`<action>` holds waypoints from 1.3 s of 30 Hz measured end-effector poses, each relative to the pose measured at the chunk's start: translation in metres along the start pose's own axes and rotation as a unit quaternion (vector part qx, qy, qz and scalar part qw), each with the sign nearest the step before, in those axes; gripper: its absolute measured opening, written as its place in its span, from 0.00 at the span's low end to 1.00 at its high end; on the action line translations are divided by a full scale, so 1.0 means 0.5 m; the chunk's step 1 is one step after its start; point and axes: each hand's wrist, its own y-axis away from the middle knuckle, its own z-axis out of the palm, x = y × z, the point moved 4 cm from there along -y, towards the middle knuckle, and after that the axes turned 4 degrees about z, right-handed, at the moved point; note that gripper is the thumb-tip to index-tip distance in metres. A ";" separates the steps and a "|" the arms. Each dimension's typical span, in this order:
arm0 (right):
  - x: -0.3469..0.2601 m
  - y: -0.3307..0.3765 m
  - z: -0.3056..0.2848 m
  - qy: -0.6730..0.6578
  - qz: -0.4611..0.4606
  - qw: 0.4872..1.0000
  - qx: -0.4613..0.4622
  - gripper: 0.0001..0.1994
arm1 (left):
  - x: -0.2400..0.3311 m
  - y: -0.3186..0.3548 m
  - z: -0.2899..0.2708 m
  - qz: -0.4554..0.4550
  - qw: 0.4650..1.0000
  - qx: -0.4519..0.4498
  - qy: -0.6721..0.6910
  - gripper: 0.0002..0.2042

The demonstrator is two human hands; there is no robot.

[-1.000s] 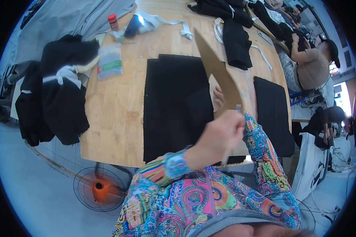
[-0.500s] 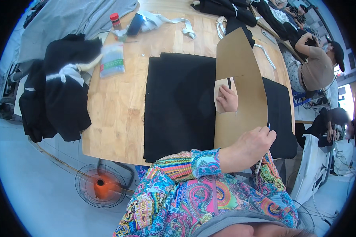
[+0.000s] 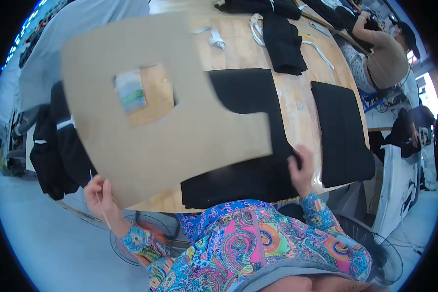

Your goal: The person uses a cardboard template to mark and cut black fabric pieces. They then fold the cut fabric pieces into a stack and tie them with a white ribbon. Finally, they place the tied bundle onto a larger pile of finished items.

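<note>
Head view: left hand (image 3: 100, 194) grips cardboard template (image 3: 180, 131) corner

One cardboard template (image 3: 180, 121), two flat black fabric panels (image 3: 248, 146) (image 3: 343, 134), two floor fans (image 3: 131, 238) (image 3: 374, 253).

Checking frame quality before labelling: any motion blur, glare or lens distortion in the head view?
Head view: the cardboard template in the left hand is smeared by motion blur; the black fabric under the right hand stays fairly sharp. Fisheye bends the wooden table edges, with a black vignette around the rim. Slight glare on the table; bright window at the far right.
</note>
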 end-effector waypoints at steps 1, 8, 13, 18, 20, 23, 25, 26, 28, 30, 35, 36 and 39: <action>-0.010 0.026 0.015 -0.012 -0.039 0.996 -0.083 0.15 | -0.023 0.006 -0.019 -0.012 0.999 0.034 -0.026 0.09; -0.007 0.118 0.063 -0.008 -0.097 0.954 -0.284 0.13 | -0.125 0.020 -0.095 -0.018 0.955 0.181 -0.233 0.05; 0.001 0.127 0.077 -0.003 -0.094 0.961 -0.259 0.07 | -0.060 0.053 0.038 0.158 0.902 0.111 -0.385 0.11; -0.006 0.110 0.077 -0.076 -0.008 0.965 -0.252 0.04 | -0.058 0.203 0.258 0.150 0.880 -0.414 -0.178 0.10; -0.001 0.103 0.072 -0.110 0.023 0.967 -0.228 0.04 | -0.042 0.266 0.318 0.205 0.830 -0.476 -0.209 0.19; -0.006 0.076 0.058 -0.096 -0.022 0.982 -0.162 0.04 | -0.080 0.301 0.354 0.276 0.821 -0.447 -0.221 0.11; -0.005 0.048 0.044 -0.095 -0.029 0.985 -0.138 0.06 | -0.082 0.271 0.376 0.285 0.841 -0.409 -0.212 0.09; -0.015 0.023 0.039 -0.082 -0.082 0.986 -0.119 0.06 | -0.073 0.251 0.384 0.308 0.842 -0.389 -0.214 0.10; -0.029 -0.020 0.030 -0.061 -0.127 0.985 -0.104 0.07 | -0.071 0.229 0.399 0.290 0.867 -0.373 -0.161 0.11; -0.040 -0.052 0.022 -0.061 -0.137 0.984 -0.096 0.07 | -0.069 0.217 0.418 0.250 0.894 -0.358 -0.107 0.10; -0.072 -0.101 0.017 -0.079 -0.147 0.982 -0.093 0.06 | -0.041 0.223 0.469 0.252 0.908 -0.330 -0.047 0.13; -0.074 -0.104 0.019 -0.084 -0.148 0.981 -0.094 0.06 | -0.038 0.229 0.475 0.269 0.904 -0.329 -0.042 0.14; -0.078 -0.107 0.023 -0.096 -0.150 0.980 -0.091 0.06 | -0.032 0.236 0.489 0.304 0.890 -0.336 -0.044 0.15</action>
